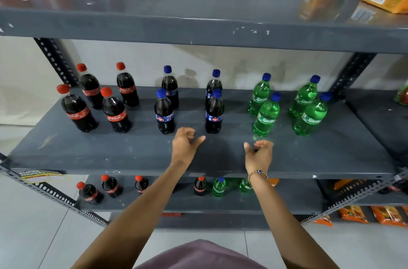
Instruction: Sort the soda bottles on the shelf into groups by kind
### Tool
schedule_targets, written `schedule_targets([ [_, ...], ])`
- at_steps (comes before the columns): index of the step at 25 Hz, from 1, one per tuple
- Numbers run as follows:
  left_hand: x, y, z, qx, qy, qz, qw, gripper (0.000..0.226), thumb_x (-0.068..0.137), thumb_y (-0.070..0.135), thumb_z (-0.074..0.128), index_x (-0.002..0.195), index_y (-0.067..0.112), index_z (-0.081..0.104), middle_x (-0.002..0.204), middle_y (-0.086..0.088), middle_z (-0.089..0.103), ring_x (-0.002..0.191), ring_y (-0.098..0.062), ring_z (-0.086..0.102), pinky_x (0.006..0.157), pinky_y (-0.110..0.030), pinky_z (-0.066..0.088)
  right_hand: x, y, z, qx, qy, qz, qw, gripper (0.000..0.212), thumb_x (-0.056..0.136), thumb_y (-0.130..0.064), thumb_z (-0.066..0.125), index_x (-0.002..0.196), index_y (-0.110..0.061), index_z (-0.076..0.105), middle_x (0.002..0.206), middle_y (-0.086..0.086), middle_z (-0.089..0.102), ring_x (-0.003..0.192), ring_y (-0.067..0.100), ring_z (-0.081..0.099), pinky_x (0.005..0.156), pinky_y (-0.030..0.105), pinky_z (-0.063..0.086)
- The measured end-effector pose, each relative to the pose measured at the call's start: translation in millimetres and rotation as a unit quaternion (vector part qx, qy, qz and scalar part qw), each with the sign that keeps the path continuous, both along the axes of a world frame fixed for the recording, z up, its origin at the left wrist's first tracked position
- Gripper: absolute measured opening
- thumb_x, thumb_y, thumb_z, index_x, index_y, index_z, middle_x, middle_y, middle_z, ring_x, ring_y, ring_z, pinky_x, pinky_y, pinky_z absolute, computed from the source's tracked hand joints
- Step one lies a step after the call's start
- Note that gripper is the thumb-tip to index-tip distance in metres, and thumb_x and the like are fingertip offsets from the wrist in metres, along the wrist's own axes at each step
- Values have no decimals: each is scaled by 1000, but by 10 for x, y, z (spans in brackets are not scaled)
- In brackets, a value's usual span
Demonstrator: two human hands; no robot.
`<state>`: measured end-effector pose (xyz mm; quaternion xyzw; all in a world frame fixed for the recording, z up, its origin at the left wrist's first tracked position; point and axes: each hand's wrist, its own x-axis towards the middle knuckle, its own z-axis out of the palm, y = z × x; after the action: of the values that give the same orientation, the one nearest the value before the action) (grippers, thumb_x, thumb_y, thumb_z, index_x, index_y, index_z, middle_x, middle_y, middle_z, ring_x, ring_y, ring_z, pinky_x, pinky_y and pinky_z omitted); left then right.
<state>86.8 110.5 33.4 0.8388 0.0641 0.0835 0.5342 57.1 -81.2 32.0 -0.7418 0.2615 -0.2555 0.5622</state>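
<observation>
Grey steel shelf (pixel 88 154) carries three upright groups toward its back edge: four Coca-Cola bottles (pixel 116 112) at left end, four blue-capped cola bottles (pixel 164 114) mid-shelf, four Sprite bottles (pixel 266 115) at right end; front strip bare.

Twelve soda bottles stand upright on the grey middle shelf (pixel 66 149), already in three clusters of four. At the left are the cola bottles (pixel 114 112), dark with red caps and red labels, two in front and two behind. In the middle stand the blue-capped dark bottles (pixel 165 114) with blue labels, two pairs with a gap between them. At the right are the green lemon-lime bottles (pixel 266 116), clear green plastic with blue caps, well apart from the middle group.
</observation>
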Motion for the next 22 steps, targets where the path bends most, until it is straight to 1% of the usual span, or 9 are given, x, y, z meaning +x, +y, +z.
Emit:
schedule_targets([
  [2,74,-297,15,20,10,-62,998,68,76,28,77,129,1,45,126,-12,50,118,-24,48,100,-35,39,13,-274,32,7,15,-2,1000,35,75,-4,70,100,-3,45,98,13,49,88,26,51,74,24,41],
  [3,125,-393,30,23,10,-66,997,75,76,28,77,134,0,39,131,-13,46,124,-26,43,103,-35,36,62,-396,57,19,25,20,999,43,75,-5,71,108,-1,43,104,11,46,91,21,49,75,24,41],
  [5,230,-490,61,8,0,-59,998,66,74,27,78,128,4,46,124,-9,52,121,-29,48,98,-36,40,175,-571,128,22,34,86,995,60,74,-5,73,122,0,37,111,5,43,98,14,45,79,19,39],
  [7,288,-555,47,5,-10,-45,999,55,75,25,77,120,6,51,117,-11,60,112,-29,54,90,-35,44,277,-708,157,4,39,145,989,70,71,-5,74,128,-2,33,113,3,46,103,13,46,87,22,39],
  [9,281,-596,-4,35,-19,-16,999,51,80,27,72,121,7,51,116,-14,61,109,-30,55,82,-31,42,330,-769,140,-19,52,167,984,67,72,-8,74,128,-6,36,112,3,51,101,14,49,86,26,40],
  [12,272,-614,-85,83,-25,-5,996,48,86,31,66,125,9,48,118,-15,59,110,-32,53,78,-32,38,372,-796,123,-29,53,149,987,52,74,-9,71,119,-8,45,113,10,60,100,22,56,83,28,42],
  [18,282,-645,-107,105,-11,-5,994,56,84,34,67,128,7,46,119,-15,60,110,-32,54,79,-29,37,411,-810,93,-32,39,137,989,45,73,-5,71,112,-6,49,110,15,63,100,28,58,82,31,44],
  [20,243,-636,-22,81,-16,-11,997,63,82,31,71,133,7,43,125,-14,57,116,-30,51,83,-26,35,404,-837,138,-19,40,150,988,48,72,-4,72,114,-6,49,112,14,61,102,27,58,83,29,44],
  [22,198,-630,-14,67,-22,-9,997,68,82,30,71,137,6,38,133,-15,52,122,-29,47,91,-26,34,343,-843,128,-16,31,146,989,53,75,-2,69,122,-3,45,120,13,57,111,27,54,91,28,42],
])
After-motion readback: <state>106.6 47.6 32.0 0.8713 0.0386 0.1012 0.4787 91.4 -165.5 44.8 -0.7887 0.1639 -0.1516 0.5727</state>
